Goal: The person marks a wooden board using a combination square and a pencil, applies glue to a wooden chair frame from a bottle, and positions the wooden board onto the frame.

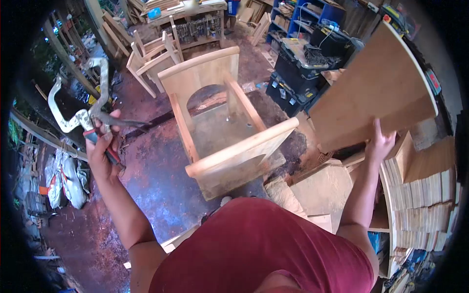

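My left hand [106, 141] is wrapped round the red-and-black handle of a locking C-clamp [103, 90], whose pale metal jaws stick up and spread apart. My right hand [380, 142] grips the lower edge of a large brown plywood panel [376, 88], held tilted with a pale edge at its far side. Between my arms stands a wooden frame [244, 148], with two curved-top end boards joined by side rails. Its near end board is closest to my body, and the far one shows an arched cutout.
Stacked wooden pieces [424, 190] fill shelves at my right. Black storage boxes [293, 78] stand beyond the frame. Wooden chair frames [155, 56] and a workbench [188, 14] with a row of clamps are at the back. White sacks [67, 178] lie at the left.
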Tool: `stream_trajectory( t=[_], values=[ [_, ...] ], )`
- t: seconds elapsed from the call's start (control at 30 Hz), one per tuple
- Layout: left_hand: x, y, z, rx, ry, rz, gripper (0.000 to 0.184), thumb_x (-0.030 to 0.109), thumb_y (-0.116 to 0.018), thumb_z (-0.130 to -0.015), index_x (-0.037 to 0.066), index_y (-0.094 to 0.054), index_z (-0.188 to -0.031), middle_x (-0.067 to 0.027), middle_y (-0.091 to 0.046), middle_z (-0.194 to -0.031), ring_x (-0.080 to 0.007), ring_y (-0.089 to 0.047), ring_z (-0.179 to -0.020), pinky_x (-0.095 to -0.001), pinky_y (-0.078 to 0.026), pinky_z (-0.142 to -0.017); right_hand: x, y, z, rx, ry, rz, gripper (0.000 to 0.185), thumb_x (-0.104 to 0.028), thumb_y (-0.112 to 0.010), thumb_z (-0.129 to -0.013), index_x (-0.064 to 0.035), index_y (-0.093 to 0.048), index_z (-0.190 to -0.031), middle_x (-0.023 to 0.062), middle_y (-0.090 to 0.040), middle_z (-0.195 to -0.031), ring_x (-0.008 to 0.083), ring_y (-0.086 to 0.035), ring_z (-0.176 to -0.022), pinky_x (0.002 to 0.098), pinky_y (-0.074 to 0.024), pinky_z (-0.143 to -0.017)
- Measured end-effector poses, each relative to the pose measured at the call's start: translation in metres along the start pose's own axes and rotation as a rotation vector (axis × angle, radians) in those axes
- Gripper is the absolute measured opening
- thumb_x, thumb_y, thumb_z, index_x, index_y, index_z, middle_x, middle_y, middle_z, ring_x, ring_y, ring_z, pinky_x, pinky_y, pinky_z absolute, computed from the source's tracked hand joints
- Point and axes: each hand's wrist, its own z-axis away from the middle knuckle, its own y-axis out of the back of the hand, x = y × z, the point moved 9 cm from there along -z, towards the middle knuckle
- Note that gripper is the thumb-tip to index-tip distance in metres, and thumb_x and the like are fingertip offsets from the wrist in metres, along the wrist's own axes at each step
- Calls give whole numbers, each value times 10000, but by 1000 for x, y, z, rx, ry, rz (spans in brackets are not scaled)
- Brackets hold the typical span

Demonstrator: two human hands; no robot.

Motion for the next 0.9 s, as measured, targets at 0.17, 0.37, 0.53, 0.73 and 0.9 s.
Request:
stream_trajectory(
  t=[0.17, 0.37, 0.53, 0.73, 0.9],
  values=[
    [-21, 58, 33, 170, 71, -23, 360, 10, -558, -757, 64, -450, -1096, -264, -570, -1187, -136, -562, -803, -199, -446, -606, 18, -74, -19, -2, -64, -168, 438, -52, -715, -816, 40, -517, -1196, 116, -609, -1111, 183, -591, -978, 309, -472, -871],
    [-43, 82, 68, 250, 134, -106, 366, 2, -569, -741, 67, -468, -1087, -202, -592, -1146, -158, -566, -825, -233, -449, -643, 50, -151, -17, -76, -58, -334, 397, -57, -695, -840, 44, -526, -1185, 111, -607, -1103, 174, -583, -977, 297, -457, -881],
    [-76, 115, 98, 366, 211, -179, 395, 29, -579, -698, 58, -484, -1080, -43, -524, -849, -166, -565, -709, -263, -459, -602, 67, -177, -6, -76, -97, -419, 410, -64, -715, -822, 64, -527, -1164, 110, -617, -1092, 166, -584, -984, 299, -454, -887],
    [-111, 115, 82, 174, 325, -283, 375, -2, -588, -642, 59, -477, -995, -54, -549, -857, -188, -593, -735, -280, -482, -632, 86, -201, 14, -58, -167, -403, 402, -32, -696, -825, 53, -522, -1177, 110, -610, -1088, 158, -577, -988, 295, -464, -875],
    [-144, 92, 26, -117, 397, -338, 397, -29, -607, -653, 35, -488, -1027, -69, -575, -887, -196, -622, -878, -288, -494, -685, 78, -211, 31, -31, -116, -285, 372, -14, -694, -824, 42, -540, -1158, 110, -608, -1098, 166, -585, -951, 294, -472, -871]
  ],
)
